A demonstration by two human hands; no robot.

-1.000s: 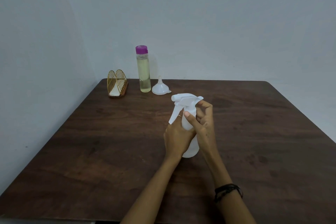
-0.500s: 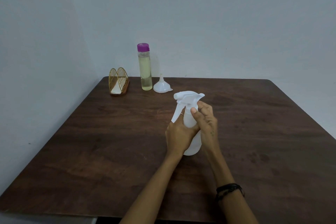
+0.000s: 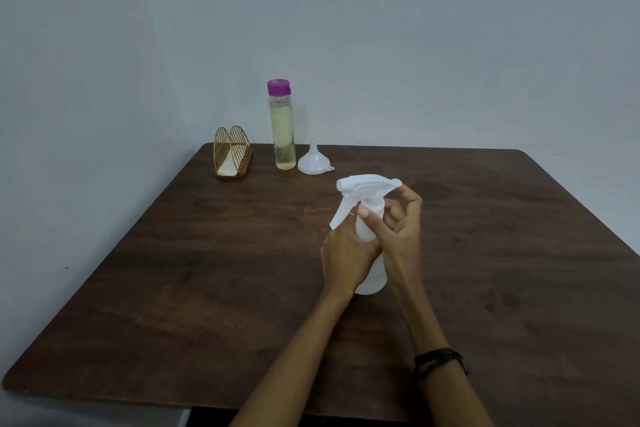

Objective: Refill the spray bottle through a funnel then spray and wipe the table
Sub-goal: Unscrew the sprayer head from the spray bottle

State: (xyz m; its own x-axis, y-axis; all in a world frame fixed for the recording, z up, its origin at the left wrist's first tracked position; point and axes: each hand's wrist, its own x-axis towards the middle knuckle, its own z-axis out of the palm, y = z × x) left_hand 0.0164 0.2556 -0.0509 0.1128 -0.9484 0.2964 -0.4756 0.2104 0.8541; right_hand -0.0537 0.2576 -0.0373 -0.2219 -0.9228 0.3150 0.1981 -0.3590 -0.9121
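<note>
pale blank walls meet in a corner behind the dark wooden tabletop (image 3: 173, 288), and we take the spray bottle (image 3: 372, 274) as our landmark, standing upright near the middle of the wood. beyond it and to its left, by the far edge, stands a tall clear refill bottle (image 3: 283, 135) of yellowish liquid with a purple cap; further left of that sits a gold wire napkin holder (image 3: 232, 154) with a white napkin in it. just right of the refill bottle, and well apart from the spray bottle, a white funnel (image 3: 313, 161) rests mouth down.

our left hand (image 3: 344, 258) wraps the spray bottle's body and steadies it. our right hand (image 3: 398, 229) is at the neck, thumb and curled fingers pinching the collar under the white trigger head (image 3: 363, 189).

against half a second ago the right fingers have shifted round the collar and spread a little, while the head points much the same way. we read that as a regrip in mid-unscrewing: the head is still seated, so the refill has not begun, and the funnel and refill bottle are untouched.
</note>
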